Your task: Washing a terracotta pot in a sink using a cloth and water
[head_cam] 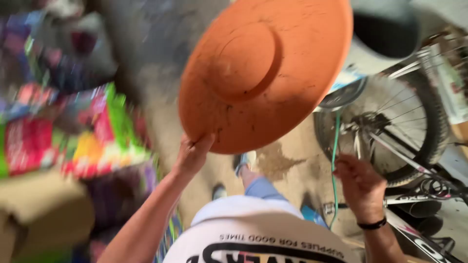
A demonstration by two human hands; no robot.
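Observation:
My left hand [191,155] grips the lower rim of a large round terracotta saucer [263,73], held up in front of me with its raised centre disc facing the camera. My right hand [360,184], with a black band on the wrist, is raised lower right beside a thin green cord [336,146]; its fingers are curled and I cannot tell if they pinch the cord. Below, my white shirt and my feet on the dirty floor show.
A bicycle wheel [390,117] and frame stand at the right, close to my right hand. Blurred colourful bags [73,131] are stacked at the left, with a cardboard box [39,209] below them. A pale bucket [385,34] sits top right.

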